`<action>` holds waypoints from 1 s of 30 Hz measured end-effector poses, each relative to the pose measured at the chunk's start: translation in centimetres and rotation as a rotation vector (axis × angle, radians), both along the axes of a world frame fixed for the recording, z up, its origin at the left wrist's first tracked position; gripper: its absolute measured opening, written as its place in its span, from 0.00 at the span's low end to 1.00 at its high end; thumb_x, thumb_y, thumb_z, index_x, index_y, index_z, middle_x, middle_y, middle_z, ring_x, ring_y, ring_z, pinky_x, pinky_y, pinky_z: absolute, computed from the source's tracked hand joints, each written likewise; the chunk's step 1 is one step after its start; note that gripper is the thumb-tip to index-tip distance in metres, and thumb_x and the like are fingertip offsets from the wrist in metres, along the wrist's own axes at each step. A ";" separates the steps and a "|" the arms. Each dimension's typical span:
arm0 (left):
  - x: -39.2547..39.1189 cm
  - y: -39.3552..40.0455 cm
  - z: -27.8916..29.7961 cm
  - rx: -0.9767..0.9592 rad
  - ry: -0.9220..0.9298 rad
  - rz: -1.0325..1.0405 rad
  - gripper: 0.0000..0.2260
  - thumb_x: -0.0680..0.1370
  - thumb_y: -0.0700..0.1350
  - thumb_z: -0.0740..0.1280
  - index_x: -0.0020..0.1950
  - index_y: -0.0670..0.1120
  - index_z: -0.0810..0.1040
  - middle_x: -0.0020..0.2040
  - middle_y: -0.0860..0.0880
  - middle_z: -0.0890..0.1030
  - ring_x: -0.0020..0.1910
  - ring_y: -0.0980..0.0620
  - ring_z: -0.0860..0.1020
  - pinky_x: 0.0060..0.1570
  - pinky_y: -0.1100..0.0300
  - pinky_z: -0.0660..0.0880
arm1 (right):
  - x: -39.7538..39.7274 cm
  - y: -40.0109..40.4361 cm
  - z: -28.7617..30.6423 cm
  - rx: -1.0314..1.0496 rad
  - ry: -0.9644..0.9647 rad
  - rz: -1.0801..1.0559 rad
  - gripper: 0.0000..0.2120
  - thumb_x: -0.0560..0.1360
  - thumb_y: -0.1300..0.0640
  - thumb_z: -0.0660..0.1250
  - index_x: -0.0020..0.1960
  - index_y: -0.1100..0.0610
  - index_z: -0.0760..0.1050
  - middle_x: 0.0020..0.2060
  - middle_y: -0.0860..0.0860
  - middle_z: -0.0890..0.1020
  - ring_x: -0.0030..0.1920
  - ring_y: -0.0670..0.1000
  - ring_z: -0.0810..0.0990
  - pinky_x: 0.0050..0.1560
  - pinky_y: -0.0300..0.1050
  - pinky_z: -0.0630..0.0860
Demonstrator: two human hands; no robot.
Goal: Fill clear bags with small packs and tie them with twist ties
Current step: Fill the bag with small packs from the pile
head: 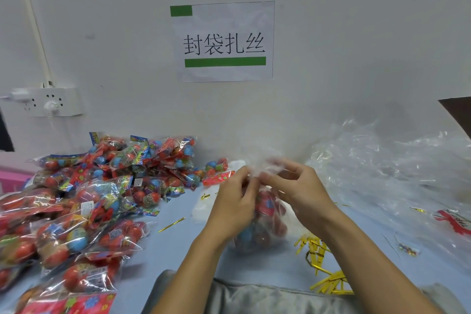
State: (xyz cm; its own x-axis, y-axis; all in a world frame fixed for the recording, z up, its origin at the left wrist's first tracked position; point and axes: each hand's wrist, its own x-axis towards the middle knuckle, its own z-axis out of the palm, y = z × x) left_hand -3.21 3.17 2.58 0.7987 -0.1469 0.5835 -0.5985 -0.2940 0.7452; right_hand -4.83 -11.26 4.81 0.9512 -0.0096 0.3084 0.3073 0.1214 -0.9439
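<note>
At near edge of surface [178,245], loose gold twist ties [319,260] within my reach. Just beyond, filled clear bag [265,222] stands upright; left hand [235,203] and right hand [297,187] both pinch gathered neck, likely bunching it for tying. Farther left, pile of small packs [102,186]; right, spare bags [387,161].

A small packing workstation. A printed station sign [224,41] hangs on the bare wall. Heaped toy packs [84,199], loose clear bags [387,168] and gold twist ties [321,262] cover the desk [178,245].
</note>
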 end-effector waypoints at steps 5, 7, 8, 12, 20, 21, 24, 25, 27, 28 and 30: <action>0.0 -0.1 0.3 -0.198 0.120 0.004 0.10 0.83 0.44 0.62 0.46 0.43 0.79 0.32 0.51 0.79 0.30 0.56 0.75 0.33 0.60 0.73 | -0.4 -0.5 0.0 -0.280 -0.026 0.004 0.09 0.72 0.66 0.77 0.50 0.56 0.85 0.43 0.51 0.88 0.45 0.46 0.87 0.44 0.37 0.80; 0.0 -0.2 0.4 -0.275 0.174 0.004 0.09 0.83 0.45 0.63 0.49 0.48 0.83 0.41 0.50 0.85 0.41 0.55 0.83 0.44 0.60 0.80 | -0.4 -0.2 -0.2 -0.347 -0.036 -0.026 0.08 0.71 0.65 0.78 0.48 0.56 0.86 0.41 0.48 0.88 0.44 0.44 0.87 0.43 0.33 0.79; 0.0 -0.1 0.5 -0.317 0.199 0.001 0.09 0.82 0.45 0.64 0.50 0.48 0.84 0.43 0.50 0.86 0.45 0.55 0.84 0.47 0.60 0.81 | -0.3 -0.1 -0.2 -0.375 -0.040 -0.050 0.08 0.70 0.65 0.78 0.47 0.56 0.86 0.40 0.47 0.88 0.44 0.43 0.86 0.43 0.32 0.79; 0.0 0.2 0.9 -0.448 0.317 -0.027 0.09 0.82 0.45 0.65 0.48 0.49 0.85 0.42 0.50 0.86 0.46 0.50 0.84 0.49 0.53 0.81 | -0.2 -0.2 -0.4 -0.424 -0.048 -0.083 0.08 0.70 0.64 0.79 0.44 0.52 0.86 0.39 0.44 0.87 0.42 0.42 0.86 0.42 0.32 0.78; 0.5 0.0 0.2 -0.325 0.237 0.034 0.10 0.82 0.48 0.65 0.52 0.46 0.85 0.33 0.56 0.81 0.32 0.61 0.78 0.37 0.67 0.74 | -0.6 -2.4 0.8 -0.412 0.013 -0.052 0.08 0.79 0.65 0.69 0.49 0.56 0.85 0.45 0.51 0.88 0.47 0.47 0.87 0.49 0.38 0.82; 0.6 0.0 0.1 -0.317 0.231 0.050 0.10 0.82 0.48 0.65 0.51 0.45 0.85 0.32 0.56 0.80 0.30 0.62 0.76 0.35 0.69 0.72 | -0.6 -3.1 1.1 -0.432 0.029 -0.094 0.08 0.79 0.64 0.68 0.48 0.55 0.85 0.45 0.51 0.88 0.45 0.47 0.87 0.46 0.37 0.81; 0.6 0.2 0.0 -0.311 0.213 0.067 0.09 0.82 0.47 0.65 0.53 0.47 0.84 0.31 0.58 0.80 0.28 0.63 0.75 0.32 0.72 0.70 | -0.6 -6.0 1.6 -0.754 0.090 -0.268 0.06 0.77 0.59 0.70 0.44 0.54 0.85 0.38 0.48 0.87 0.37 0.45 0.85 0.36 0.35 0.75; 0.7 0.3 0.0 -0.309 0.204 0.073 0.09 0.82 0.47 0.65 0.54 0.48 0.84 0.34 0.57 0.82 0.30 0.64 0.77 0.34 0.73 0.71 | -0.6 -6.9 1.6 -0.884 0.135 -0.278 0.06 0.77 0.58 0.71 0.42 0.54 0.85 0.37 0.48 0.87 0.34 0.44 0.84 0.34 0.33 0.74; 0.7 0.4 0.0 -0.299 0.196 0.083 0.08 0.82 0.48 0.65 0.53 0.49 0.84 0.37 0.54 0.82 0.33 0.63 0.78 0.35 0.72 0.72 | -0.7 -8.0 1.4 -1.087 0.269 -0.216 0.06 0.76 0.59 0.71 0.40 0.55 0.84 0.35 0.48 0.86 0.32 0.42 0.83 0.29 0.31 0.72; 0.7 0.4 -0.1 -0.290 0.197 0.092 0.08 0.81 0.48 0.66 0.51 0.48 0.85 0.35 0.55 0.82 0.32 0.63 0.77 0.35 0.72 0.72 | -0.7 -8.2 1.2 -1.162 0.343 -0.163 0.06 0.76 0.59 0.71 0.40 0.55 0.84 0.34 0.47 0.86 0.31 0.41 0.83 0.28 0.31 0.72; 0.7 0.5 0.0 -0.273 0.196 0.120 0.10 0.81 0.47 0.67 0.45 0.44 0.84 0.29 0.56 0.79 0.29 0.61 0.75 0.32 0.70 0.71 | -0.8 -8.1 0.8 -1.272 0.456 -0.081 0.05 0.75 0.59 0.72 0.41 0.55 0.84 0.32 0.46 0.85 0.30 0.40 0.82 0.28 0.31 0.72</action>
State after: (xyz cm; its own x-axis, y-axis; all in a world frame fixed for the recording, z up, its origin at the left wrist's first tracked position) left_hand -2.53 3.68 2.57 0.9015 0.0947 0.4223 -0.4097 -0.1277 0.9032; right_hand -5.67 -19.36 5.64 0.9806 -0.0165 -0.1952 -0.0963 -0.9084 -0.4069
